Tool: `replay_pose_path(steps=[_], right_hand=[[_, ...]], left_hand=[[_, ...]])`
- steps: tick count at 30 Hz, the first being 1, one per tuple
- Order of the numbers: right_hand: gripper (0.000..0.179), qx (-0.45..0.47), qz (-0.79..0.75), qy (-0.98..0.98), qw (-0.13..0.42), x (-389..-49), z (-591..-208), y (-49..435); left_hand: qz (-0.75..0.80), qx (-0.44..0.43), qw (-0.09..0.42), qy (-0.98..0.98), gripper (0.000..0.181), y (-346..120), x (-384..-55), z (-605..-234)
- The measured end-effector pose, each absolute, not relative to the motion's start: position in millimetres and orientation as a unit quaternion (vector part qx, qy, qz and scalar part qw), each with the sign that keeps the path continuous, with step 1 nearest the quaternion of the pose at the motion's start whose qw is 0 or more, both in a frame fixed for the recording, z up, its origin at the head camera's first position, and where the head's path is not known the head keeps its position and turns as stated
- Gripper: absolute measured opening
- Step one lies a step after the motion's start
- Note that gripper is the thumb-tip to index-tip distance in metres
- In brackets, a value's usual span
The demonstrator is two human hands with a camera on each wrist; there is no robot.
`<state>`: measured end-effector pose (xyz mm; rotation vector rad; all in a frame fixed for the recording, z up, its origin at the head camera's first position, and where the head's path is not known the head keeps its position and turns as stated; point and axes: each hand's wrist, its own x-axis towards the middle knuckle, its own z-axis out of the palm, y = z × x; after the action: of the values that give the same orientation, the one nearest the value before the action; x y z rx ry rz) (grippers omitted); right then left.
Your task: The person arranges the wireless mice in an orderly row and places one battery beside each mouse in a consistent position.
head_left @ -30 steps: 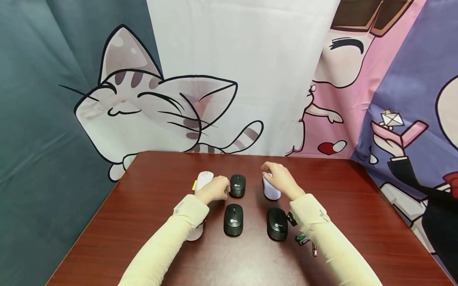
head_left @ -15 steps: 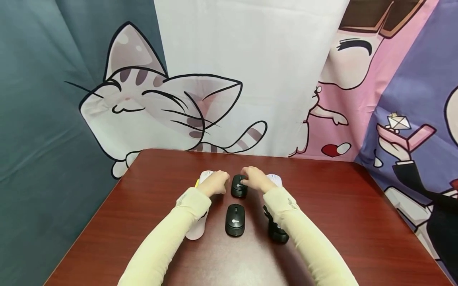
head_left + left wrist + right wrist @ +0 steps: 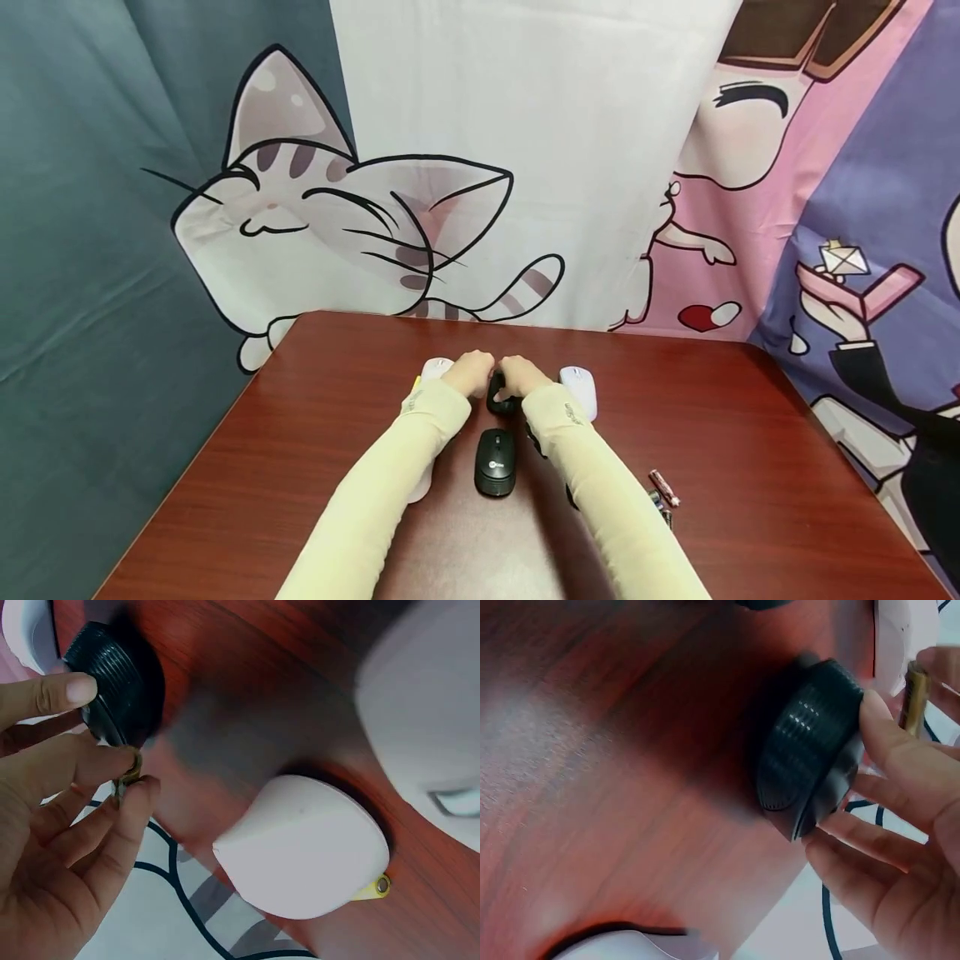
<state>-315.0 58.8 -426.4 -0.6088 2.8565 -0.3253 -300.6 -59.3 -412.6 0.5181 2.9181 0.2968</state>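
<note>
At the back middle of the table, my right hand [image 3: 522,375] grips a black computer mouse [image 3: 810,739], thumb on one side and fingertips on the other. The mouse is tilted, its ridged end showing in the right wrist view. Beside it, my left hand [image 3: 471,372] pinches a small gold-and-dark battery [image 3: 127,776] between thumb and fingertips, close to the mouse's edge. This battery [image 3: 913,697] also shows in the right wrist view. In the head view the hands nearly meet and the battery is hidden.
A second black mouse [image 3: 495,462] lies in front. White mice stand left [image 3: 435,368] and right [image 3: 579,390], with a yellow battery [image 3: 375,888] beside the left one. Several loose batteries [image 3: 664,487] lie right. My right forearm mostly hides another black mouse [image 3: 572,497].
My right hand has moved left from the white mouse to the back black mouse and now grips it. My left hand has shifted slightly right toward it.
</note>
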Motion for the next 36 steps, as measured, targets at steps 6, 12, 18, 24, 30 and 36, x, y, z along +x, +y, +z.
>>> replay_pose_path(steps=[6,12,18,24,30,36], right_hand=[[0.035,-0.201,-0.126,0.964,0.117,-317.1,-427.6,60.1],[0.043,-0.196,-0.143,0.962,0.126,-320.9,-426.8,63.5],[0.044,-0.189,-0.149,0.961,0.133,-321.6,-429.3,65.9],[0.047,-0.187,-0.164,0.958,0.140,-320.3,-435.1,63.2],[0.046,-0.177,-0.160,0.960,0.148,-319.2,-435.5,62.1],[0.044,-0.170,-0.158,0.961,0.147,-319.0,-432.0,65.5]], left_hand=[[0.097,0.148,0.115,0.977,0.004,-57.3,-307.5,-417.9],[0.115,0.148,0.083,0.979,0.012,-59.8,-311.5,-420.3],[0.124,0.163,0.047,0.978,0.006,-53.7,-316.0,-428.4],[0.130,0.108,0.099,0.981,0.031,-51.2,-321.3,-436.0],[0.178,0.069,0.125,0.973,0.042,-48.5,-324.1,-444.6],[0.196,0.064,0.118,0.971,0.043,-43.0,-328.5,-449.1]])
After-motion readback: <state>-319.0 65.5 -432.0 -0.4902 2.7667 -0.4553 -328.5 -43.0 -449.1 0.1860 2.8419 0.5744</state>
